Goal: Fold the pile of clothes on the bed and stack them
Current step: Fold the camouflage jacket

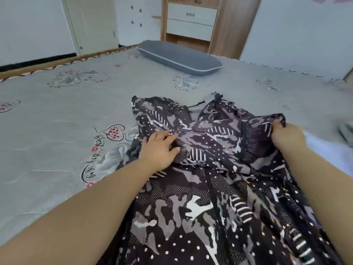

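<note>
A dark patterned dress (200, 197) with grey, white and dotted patches lies spread lengthwise on the bed (57, 131), its neckline at the far end. My left hand (160, 148) rests flat on the dress near its left side, fingers straight and pressing the cloth. My right hand (286, 134) grips the right sleeve edge and holds it lifted and folded inward over the bodice.
A grey bolster pillow (179, 57) lies at the far end of the bed. At the right edge sit a light blue cloth (328, 150) and a grey garment (346, 132). A wooden cabinet with white drawers (191, 22) stands beyond the bed.
</note>
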